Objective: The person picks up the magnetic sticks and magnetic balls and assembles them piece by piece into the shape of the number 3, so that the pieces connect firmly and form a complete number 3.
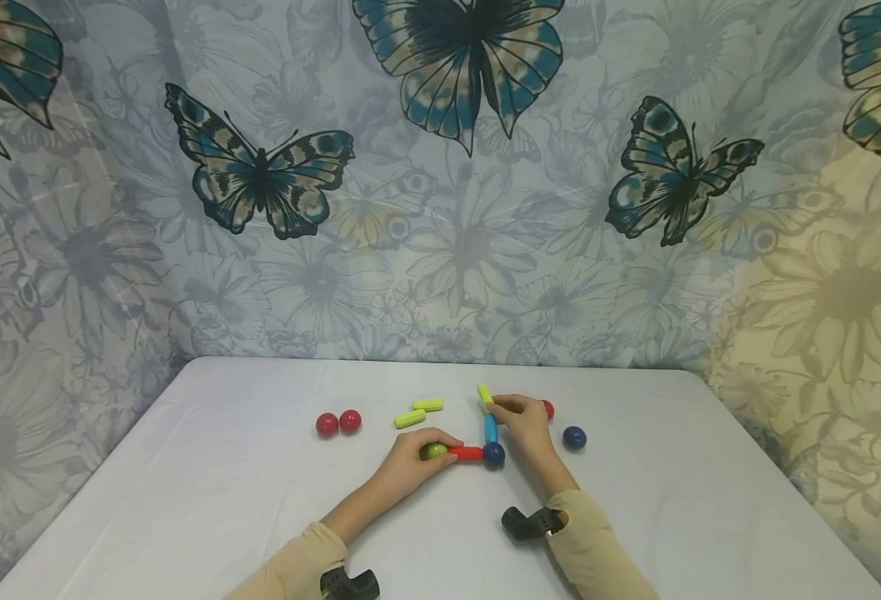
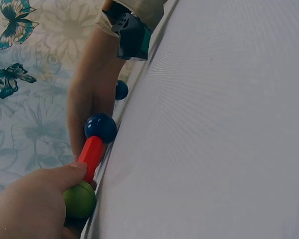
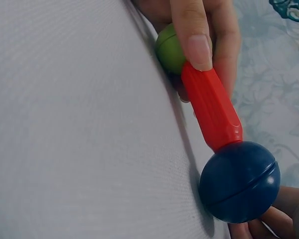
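My left hand (image 1: 408, 460) pinches a red stick (image 1: 468, 453) at its left end, with a green ball (image 1: 436, 451) tucked between the fingers. The stick's other end joins a dark blue ball (image 1: 493, 455). From that ball a light blue stick (image 1: 491, 429) runs away toward the back. My right hand (image 1: 526, 423) pinches a yellow-green stick (image 1: 484, 393) near its lower end, close to the top of the light blue stick. In the right wrist view the fingers of this hand (image 3: 274, 223) are mostly hidden behind the dark blue ball (image 3: 240, 182).
Two red balls (image 1: 338, 423) lie side by side at the left on the white table (image 1: 185, 492). Two yellow-green sticks (image 1: 419, 412) are behind my left hand. Another red ball (image 1: 548, 409) is partly hidden by my right hand, with a second dark blue ball (image 1: 574, 438) nearby.
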{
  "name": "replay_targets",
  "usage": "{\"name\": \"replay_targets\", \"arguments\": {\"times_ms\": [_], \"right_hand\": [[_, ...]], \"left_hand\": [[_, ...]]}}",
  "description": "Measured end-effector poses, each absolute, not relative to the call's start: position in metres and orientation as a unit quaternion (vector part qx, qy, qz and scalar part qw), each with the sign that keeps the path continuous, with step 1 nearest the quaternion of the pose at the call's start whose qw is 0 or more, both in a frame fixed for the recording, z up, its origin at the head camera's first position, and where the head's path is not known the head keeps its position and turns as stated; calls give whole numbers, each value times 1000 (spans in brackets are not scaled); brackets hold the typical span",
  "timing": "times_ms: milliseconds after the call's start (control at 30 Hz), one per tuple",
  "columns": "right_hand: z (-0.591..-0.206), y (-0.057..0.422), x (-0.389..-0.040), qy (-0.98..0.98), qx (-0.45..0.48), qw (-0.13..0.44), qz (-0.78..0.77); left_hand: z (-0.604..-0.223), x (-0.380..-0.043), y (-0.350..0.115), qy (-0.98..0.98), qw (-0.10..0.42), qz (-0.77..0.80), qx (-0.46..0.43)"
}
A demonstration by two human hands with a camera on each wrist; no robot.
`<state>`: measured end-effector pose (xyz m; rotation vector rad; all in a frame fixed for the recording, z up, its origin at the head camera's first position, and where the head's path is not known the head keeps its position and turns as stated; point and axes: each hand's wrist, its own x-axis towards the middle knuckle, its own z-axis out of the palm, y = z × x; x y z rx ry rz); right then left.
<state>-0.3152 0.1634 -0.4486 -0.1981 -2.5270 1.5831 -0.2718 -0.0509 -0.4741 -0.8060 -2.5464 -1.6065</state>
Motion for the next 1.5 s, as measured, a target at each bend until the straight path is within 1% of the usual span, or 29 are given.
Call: {"name": "replay_targets", "arguments": {"times_ms": [400, 1200, 1500], "right_hand": [[-448, 164, -313, -830, -66, 82, 547], [-447, 165, -311, -799, -75, 59, 593], [-443, 163, -308, -787, -61, 73, 610]], "left_hand": [[-473, -271, -51, -816, 10, -518, -257], [-477, -273, -51, -814, 14, -520, -258], [-477, -274, -51, -810, 7, -530, -252]]}}
